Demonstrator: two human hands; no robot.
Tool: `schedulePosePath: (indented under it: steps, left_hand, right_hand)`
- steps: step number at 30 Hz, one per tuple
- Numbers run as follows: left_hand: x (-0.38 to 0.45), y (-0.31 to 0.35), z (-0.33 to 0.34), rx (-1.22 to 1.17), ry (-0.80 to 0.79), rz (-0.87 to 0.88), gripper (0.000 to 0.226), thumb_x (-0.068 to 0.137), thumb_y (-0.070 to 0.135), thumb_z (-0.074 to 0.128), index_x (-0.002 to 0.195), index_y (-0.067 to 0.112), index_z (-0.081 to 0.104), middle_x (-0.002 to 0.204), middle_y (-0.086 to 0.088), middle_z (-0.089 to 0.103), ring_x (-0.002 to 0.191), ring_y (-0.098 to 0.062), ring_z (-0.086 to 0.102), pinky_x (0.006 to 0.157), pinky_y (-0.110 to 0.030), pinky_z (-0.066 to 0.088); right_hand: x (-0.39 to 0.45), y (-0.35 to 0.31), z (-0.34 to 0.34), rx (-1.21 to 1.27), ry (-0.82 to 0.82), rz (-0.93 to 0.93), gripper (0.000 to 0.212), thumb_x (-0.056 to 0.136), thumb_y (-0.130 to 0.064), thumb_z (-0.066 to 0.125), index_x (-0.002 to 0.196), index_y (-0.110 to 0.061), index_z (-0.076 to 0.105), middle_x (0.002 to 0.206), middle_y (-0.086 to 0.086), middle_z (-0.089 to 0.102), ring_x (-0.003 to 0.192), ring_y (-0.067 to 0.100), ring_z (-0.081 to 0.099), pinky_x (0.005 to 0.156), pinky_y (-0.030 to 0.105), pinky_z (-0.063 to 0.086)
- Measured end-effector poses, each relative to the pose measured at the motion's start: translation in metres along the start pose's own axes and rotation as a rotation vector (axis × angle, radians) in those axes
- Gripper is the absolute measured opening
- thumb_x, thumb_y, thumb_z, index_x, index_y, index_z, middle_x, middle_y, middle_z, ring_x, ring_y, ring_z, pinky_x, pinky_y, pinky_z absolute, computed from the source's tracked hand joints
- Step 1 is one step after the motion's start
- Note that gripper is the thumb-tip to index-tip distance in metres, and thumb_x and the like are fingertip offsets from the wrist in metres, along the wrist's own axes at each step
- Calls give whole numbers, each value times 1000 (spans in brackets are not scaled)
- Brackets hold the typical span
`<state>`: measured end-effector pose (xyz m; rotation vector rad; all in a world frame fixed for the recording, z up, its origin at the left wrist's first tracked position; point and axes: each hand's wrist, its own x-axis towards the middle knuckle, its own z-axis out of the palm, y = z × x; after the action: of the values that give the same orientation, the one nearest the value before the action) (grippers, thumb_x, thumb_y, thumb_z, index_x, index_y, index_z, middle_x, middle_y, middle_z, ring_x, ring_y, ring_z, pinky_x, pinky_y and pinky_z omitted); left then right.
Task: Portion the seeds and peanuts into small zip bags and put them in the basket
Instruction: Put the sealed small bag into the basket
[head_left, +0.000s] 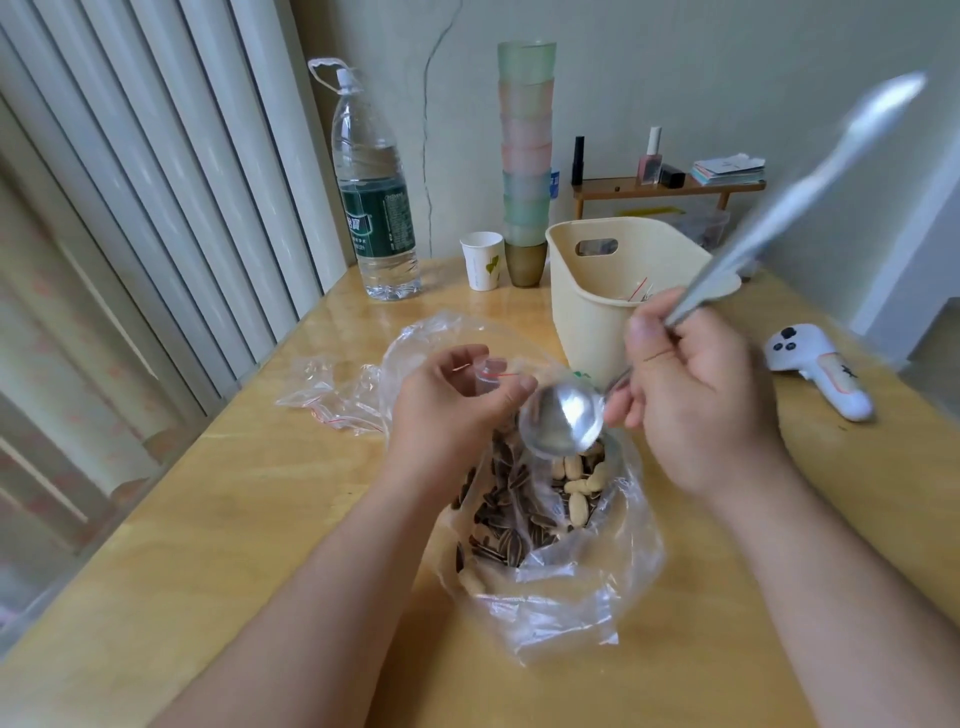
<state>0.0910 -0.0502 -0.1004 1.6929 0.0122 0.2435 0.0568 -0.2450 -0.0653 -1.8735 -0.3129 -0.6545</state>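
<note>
The right hand (696, 395) is gripping a long shiny metal spoon (563, 423) beside the left hand (457, 400), which is pinching a small clear red-striped zip bag (485, 375) above a crinkled clear plastic bag of striped seeds and pale peanuts (540, 519).

Colours and patterns, tabletop.
Seeds (498, 525) black with pale stripes; peanuts (576, 486) cream; spoon (563, 418) silver; basket (597, 306) cream; zip bags (332, 395) clear, red-edged; table (249, 519) yellow wood grain; bottle (376, 208) clear, dark green label; stacked cups (525, 150) pastel green and pink.
</note>
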Motion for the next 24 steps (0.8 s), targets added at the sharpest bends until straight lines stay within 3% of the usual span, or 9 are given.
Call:
schedulePosePath:
  steps: [2, 4, 7, 9, 13, 18, 24]
  left_hand:
    - [5, 0, -5, -91, 28, -27, 55, 80, 25, 91, 127, 15, 66, 97, 4, 81, 91, -8, 78, 81, -28, 62]
    - [9, 0, -7, -159, 45, -36, 49, 83, 21, 89, 125, 13, 66, 93, 1, 82, 88, -7, 77, 75, -21, 59]
    - [11, 1, -5, -235, 31, -54, 48, 85, 19, 86, 128, 11, 65, 94, -2, 82, 85, -10, 76, 74, -23, 58]
    - [11, -1, -4, -267, 14, -65, 50, 86, 20, 86, 130, 10, 63, 95, -2, 81, 83, -11, 75, 78, -31, 59]
    - [8, -1, -2, -220, -27, -64, 46, 88, 22, 83, 128, 11, 62, 87, 2, 79, 67, -11, 68, 66, -30, 56]
    - [2, -2, 3, -114, -41, -60, 56, 85, 31, 86, 132, 18, 59, 95, 0, 81, 74, -11, 72, 63, -26, 52]
    - [-13, 1, 16, -119, -86, -52, 59, 85, 19, 87, 135, 19, 56, 103, -5, 80, 80, -7, 76, 62, -10, 52]
  right_hand:
    - [1, 4, 6, 82, -139, 270, 21, 104, -37, 50, 86, -30, 58, 50, 2, 59, 57, 31, 71, 67, 49, 57]
    - [1, 9, 11, 189, -196, 504, 20, 107, -30, 51, 90, -22, 58, 51, 5, 54, 60, 39, 72, 59, 42, 53]
    - [0, 13, 13, 334, -312, 751, 19, 111, -23, 50, 100, -9, 56, 57, 6, 51, 63, 38, 73, 56, 34, 58]
    - [-1, 17, 11, 336, -378, 771, 16, 110, -23, 52, 102, -10, 57, 62, 8, 60, 65, 33, 72, 59, 33, 58]
    - [-1, 24, 10, 135, -458, 640, 14, 108, -18, 56, 98, -11, 62, 71, 10, 75, 63, 18, 65, 56, 22, 49]
    - [4, 33, -2, -11, -466, 604, 18, 107, -15, 56, 92, -9, 65, 69, 10, 73, 61, 10, 62, 67, 26, 46]
    - [14, 45, -21, -83, -439, 574, 14, 103, -17, 64, 93, -10, 71, 76, 8, 75, 71, 12, 70, 82, 34, 52]
